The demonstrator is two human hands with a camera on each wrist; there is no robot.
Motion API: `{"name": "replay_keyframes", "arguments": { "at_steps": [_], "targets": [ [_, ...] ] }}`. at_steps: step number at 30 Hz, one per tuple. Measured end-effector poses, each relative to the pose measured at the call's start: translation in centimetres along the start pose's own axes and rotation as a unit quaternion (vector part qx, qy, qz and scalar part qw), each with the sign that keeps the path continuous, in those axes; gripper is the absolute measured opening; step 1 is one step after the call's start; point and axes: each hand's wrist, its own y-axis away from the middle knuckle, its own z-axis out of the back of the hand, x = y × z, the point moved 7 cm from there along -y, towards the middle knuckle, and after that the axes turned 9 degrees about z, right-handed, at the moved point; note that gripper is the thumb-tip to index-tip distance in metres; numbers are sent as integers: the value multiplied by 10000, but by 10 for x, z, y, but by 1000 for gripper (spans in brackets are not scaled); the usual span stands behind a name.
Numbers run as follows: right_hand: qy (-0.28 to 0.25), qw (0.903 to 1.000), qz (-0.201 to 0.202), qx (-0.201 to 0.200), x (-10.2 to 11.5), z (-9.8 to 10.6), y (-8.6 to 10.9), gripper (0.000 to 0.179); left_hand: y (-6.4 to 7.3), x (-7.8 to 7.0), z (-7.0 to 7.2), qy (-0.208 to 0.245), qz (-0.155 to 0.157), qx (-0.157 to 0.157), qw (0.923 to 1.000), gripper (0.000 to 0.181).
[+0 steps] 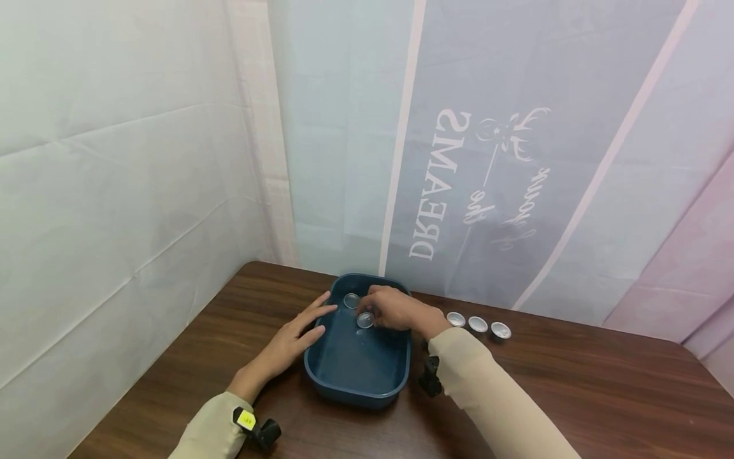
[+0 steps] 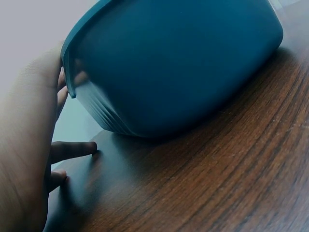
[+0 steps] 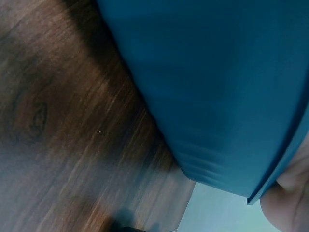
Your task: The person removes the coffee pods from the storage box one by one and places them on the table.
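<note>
A deep blue plastic tub [image 1: 358,398] stands on the table. In the head view my right hand [image 1: 395,307] reaches over its right rim and pinches a small round silver-rimmed cup [image 1: 365,320] with the fingertips, low inside the tub. Another cup of the same look [image 1: 352,301] lies farther back in the tub. My left hand [image 1: 292,341] is at the tub's left side, fingers extended and some of them over the rim. From the left wrist, two fingertips [image 2: 75,150] show close to the tabletop beside the tub [image 2: 183,72]. Only the tub's outer wall [image 3: 217,96] and part of the right hand [image 3: 289,193] appear at the right wrist.
Several more silver-topped round cups [image 1: 478,324] stand in a row on the dark wooden table [image 1: 573,382], right of the tub and partly behind the right forearm. A printed curtain [image 1: 344,127] hangs along the table's back edge, and a pale sheet [image 1: 115,191] hangs at the left.
</note>
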Motion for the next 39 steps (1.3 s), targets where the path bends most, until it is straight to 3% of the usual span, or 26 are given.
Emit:
{"name": "replay_keyframes", "arguments": {
  "at_steps": [10,16,31,39],
  "targets": [
    [189,9997,117,43,-1,-3,-2,28,-1,1,0,14,-3,17,10000,44],
    [-18,9997,197,113,0,-4,-3,26,0,-2,0,89,-103,20,9999,45],
    [-216,9996,-55,171,-4,-5,-4,27,-1,0,0,83,-69,44,9999,45],
    [-162,9988,-118,436,-6,-10,-4,33,-1,-1,-1,138,-124,89,9998,45]
  ]
}}
